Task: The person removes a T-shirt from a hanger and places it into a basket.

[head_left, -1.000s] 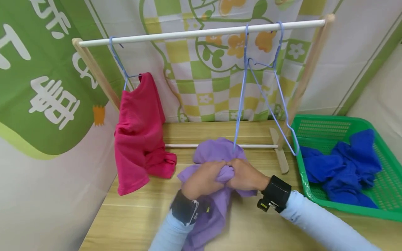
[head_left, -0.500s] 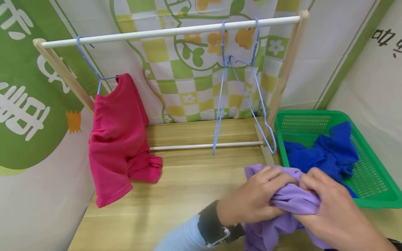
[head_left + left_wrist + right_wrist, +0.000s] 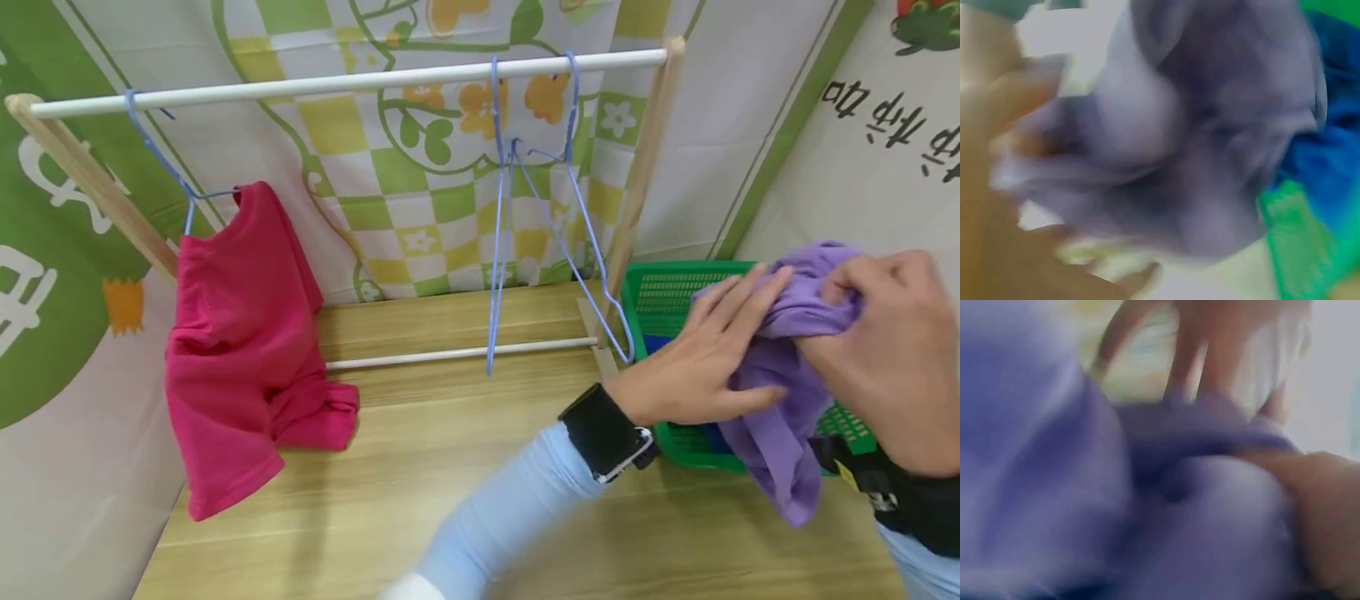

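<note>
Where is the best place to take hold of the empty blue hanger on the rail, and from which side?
Probably the neck of the empty blue hanger, just under its hook, coming from the front. The wires meet there, the backdrop blocks the rear, and only the hook over the white rail carries it.

A wooden worktop (image 3: 420, 467) is lying under even, soft light. A drying rack (image 3: 352, 81) with a white rail is standing on it. Behind the rack a checked green and yellow curtain (image 3: 420, 183) with flowers is hanging, and pale walls (image 3: 840, 175) are closing both sides.
</note>
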The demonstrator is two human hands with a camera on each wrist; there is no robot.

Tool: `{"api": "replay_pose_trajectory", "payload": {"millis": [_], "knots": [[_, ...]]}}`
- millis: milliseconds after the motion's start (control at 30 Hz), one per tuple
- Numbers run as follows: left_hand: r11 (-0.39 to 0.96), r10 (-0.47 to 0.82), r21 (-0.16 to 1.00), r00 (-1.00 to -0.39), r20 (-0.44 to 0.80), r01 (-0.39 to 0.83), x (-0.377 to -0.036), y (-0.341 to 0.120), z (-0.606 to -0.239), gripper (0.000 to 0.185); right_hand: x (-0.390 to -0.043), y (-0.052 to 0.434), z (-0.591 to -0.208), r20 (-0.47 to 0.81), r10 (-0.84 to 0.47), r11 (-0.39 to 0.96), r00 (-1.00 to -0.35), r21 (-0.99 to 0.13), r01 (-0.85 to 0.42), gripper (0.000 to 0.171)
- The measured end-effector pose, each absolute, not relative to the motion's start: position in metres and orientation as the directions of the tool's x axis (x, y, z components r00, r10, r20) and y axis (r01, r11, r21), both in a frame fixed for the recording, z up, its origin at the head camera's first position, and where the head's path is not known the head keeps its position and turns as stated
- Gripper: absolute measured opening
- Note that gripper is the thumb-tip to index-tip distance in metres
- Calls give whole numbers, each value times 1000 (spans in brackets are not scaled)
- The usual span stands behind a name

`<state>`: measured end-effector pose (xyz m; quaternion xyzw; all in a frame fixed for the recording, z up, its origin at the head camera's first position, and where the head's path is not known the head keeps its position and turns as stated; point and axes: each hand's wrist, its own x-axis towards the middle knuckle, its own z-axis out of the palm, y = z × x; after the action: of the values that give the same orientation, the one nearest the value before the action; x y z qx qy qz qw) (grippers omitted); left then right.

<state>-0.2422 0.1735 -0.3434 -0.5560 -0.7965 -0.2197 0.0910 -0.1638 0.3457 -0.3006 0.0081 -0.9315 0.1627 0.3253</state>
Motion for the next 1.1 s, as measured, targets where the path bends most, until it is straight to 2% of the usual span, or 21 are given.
{"api": "replay_pose_trajectory", "payload": {"millis": [33,100,133,200,300,367,433,533,600,667,767,867,967,1033,1100], "knots": [[342,865,278,-417,280,898,-246,164,-354,108,-174,350,-310,499,93,948,-862,-309,-77,39],[451,858,317,-503,103,835,-249,142,-375,107,-193,356,-328,278,102,940,-955,-341,2,60],[482,846,343,-530,60,807,-251,130,-385,104,-200,357,-335,197,80,938,-977,-346,7,66],[534,810,397,-586,11,746,-251,103,-401,97,-212,355,-343,121,29,927,-992,-375,-19,72],[604,754,360,-656,31,711,-250,61,-412,84,-233,342,-346,83,-70,894,-994,-436,-100,74],[670,687,327,-724,67,666,-249,31,-412,75,-250,330,-344,51,-132,868,-990,-475,-140,77],[687,638,279,-741,210,671,-250,1,-411,63,-268,317,-342,25,-166,844,-986,-514,-155,82],[762,509,261,-797,325,593,-252,-39,-396,52,-295,301,-340,19,-159,805,-987,-576,-141,90],[802,434,235,-807,401,548,-255,-61,-381,47,-310,294,-342,28,-129,769,-991,-628,-118,94],[865,342,225,-855,389,448,-256,-81,-358,46,-323,285,-346,86,-76,722,-993,-682,-115,89],[923,227,163,-836,501,348,-255,-112,-330,39,-341,272,-358,240,30,640,-970,-750,-166,69],[964,79,154,-783,616,219,-250,-143,-305,36,-357,256,-373,391,198,546,-899,-806,-230,41],[972,-62,203,-710,701,115,-247,-174,-287,38,-373,242,-387,429,361,392,-828,-875,-283,16],[968,-141,244,-684,716,56,-246,-193,-279,41,-382,233,-395,432,442,286,-786,-898,-333,27],[960,-213,281,-688,694,-13,-246,-210,-274,46,-391,225,-401,439,495,220,-750,-898,-381,41]]}}
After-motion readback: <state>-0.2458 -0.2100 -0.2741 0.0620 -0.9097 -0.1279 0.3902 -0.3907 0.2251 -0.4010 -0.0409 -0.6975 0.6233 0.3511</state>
